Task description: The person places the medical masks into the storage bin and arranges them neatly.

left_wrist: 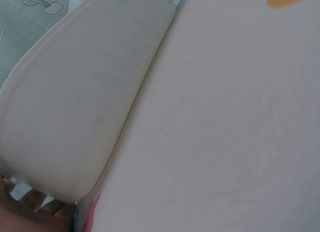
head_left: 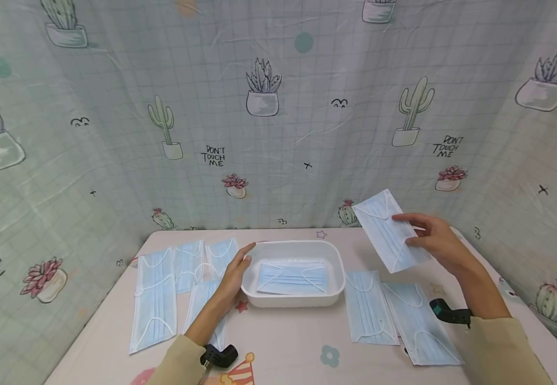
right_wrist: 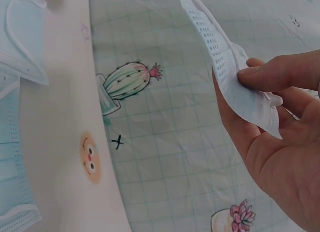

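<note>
My left hand [head_left: 231, 277] grips the left side of a white plastic tub [head_left: 294, 301], fingers at its rim. Blue face masks [head_left: 292, 279] lie flat inside the tub, ear loops on top. In the left wrist view the tub's outer wall [left_wrist: 85, 96] fills much of the picture, with fingers at its lower corner. Raised above the table on the right, a blue pleated face mask [head_left: 383, 229] is pinched between thumb and fingers of my right hand [head_left: 438, 244]. The right wrist view shows this mask [right_wrist: 225, 74] edge-on and bent, the thumb pressing its side.
Several blue masks [head_left: 154, 302] lie left of the tub, some partly under my left forearm. Two more masks [head_left: 369, 307] [head_left: 420, 323] lie to its right. A pale patterned cloth covers the table [head_left: 288, 347]; a cactus-print curtain [head_left: 302, 133] stands behind and at both sides.
</note>
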Tool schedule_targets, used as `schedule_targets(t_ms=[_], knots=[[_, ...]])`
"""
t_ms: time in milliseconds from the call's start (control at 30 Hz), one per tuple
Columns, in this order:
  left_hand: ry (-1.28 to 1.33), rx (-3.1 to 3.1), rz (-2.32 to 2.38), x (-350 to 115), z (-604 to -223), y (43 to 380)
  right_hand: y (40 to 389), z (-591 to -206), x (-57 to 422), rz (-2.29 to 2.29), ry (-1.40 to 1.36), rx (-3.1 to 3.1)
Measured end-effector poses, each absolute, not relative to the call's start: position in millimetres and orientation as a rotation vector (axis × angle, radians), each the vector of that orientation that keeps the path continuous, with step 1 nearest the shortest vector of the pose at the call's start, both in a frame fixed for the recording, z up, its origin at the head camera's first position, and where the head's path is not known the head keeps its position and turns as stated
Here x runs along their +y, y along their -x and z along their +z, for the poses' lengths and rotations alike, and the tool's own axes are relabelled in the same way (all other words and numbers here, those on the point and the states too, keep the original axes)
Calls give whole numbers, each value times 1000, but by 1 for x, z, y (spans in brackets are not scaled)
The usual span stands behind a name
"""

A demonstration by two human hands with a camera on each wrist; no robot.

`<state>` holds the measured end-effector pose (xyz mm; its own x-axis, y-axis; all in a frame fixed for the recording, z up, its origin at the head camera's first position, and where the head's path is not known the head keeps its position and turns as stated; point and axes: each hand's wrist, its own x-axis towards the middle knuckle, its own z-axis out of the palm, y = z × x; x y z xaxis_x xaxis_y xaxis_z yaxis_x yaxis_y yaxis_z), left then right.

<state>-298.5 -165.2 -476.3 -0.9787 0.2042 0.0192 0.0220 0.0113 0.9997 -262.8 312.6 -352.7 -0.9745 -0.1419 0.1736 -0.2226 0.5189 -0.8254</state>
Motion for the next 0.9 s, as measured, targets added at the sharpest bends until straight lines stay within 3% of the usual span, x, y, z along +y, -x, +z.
schedule_targets(t_ms=[900], knots=[[-222,2149,2092,-164,-476,300,292,-327,254,1458,-602,-2747]])
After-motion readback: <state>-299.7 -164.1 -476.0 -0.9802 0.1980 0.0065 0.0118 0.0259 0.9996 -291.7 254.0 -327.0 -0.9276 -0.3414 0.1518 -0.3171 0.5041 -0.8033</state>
